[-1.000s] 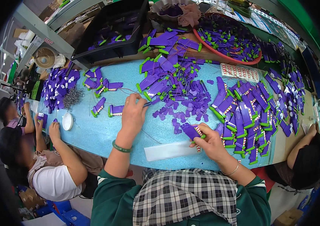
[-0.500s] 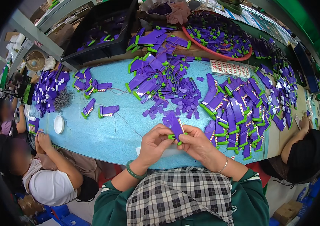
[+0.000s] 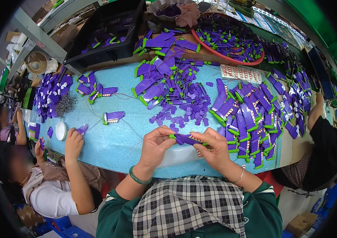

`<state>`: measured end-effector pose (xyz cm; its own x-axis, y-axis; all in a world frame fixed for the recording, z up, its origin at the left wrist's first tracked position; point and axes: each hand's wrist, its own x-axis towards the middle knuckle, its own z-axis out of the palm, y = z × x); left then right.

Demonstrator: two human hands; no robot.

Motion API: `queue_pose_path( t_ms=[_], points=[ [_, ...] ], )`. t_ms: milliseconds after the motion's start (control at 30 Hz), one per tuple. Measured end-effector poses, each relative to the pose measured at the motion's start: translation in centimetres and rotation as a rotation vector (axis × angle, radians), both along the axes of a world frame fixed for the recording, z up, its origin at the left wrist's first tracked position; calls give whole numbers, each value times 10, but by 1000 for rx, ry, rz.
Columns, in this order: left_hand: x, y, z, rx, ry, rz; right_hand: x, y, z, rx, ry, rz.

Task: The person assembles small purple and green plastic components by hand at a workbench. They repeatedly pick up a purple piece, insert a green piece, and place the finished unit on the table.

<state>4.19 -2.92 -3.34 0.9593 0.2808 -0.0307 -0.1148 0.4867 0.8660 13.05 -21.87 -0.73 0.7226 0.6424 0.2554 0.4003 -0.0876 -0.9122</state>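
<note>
Near the front edge of the table, my left hand [image 3: 154,147] and my right hand [image 3: 213,149] pinch opposite ends of a flat purple plastic part [image 3: 187,139]. The part lies crosswise between my fingers, with bright green at its ends and a red-and-white striped strip along one edge. Some of its surface is covered by my fingers. A thin wire runs across the table toward my left hand. Just beyond my hands lie loose small purple plastic pieces [image 3: 180,115]. To the right is a heap of purple parts with green ends and striped strips [image 3: 247,119].
A striped sticker sheet [image 3: 241,73] lies behind the heap. Farther back stand a black crate [image 3: 97,59] and a red basket [image 3: 255,61] of purple parts. A white dish [image 3: 60,130] sits at left, near a co-worker's hand [image 3: 74,143]. Another co-worker sits at right.
The held part has turned from upright to crosswise, and my hands have moved slightly apart. The left co-worker's hand has reached onto the table; a purple part that lay nearby is gone from its place.
</note>
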Motion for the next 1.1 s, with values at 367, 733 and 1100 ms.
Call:
queue_pose_path(
  t_ms=[367,733,1100],
  points=[
    [-15,-8,2,114,270,-221,33,-19,34,-378,-29,381],
    [-9,-25,16,29,236,-148,-1,-1,-5,100,514,313],
    [-16,16,57,808,114,-259,45,23,25,-286,-592,432]
  ],
)
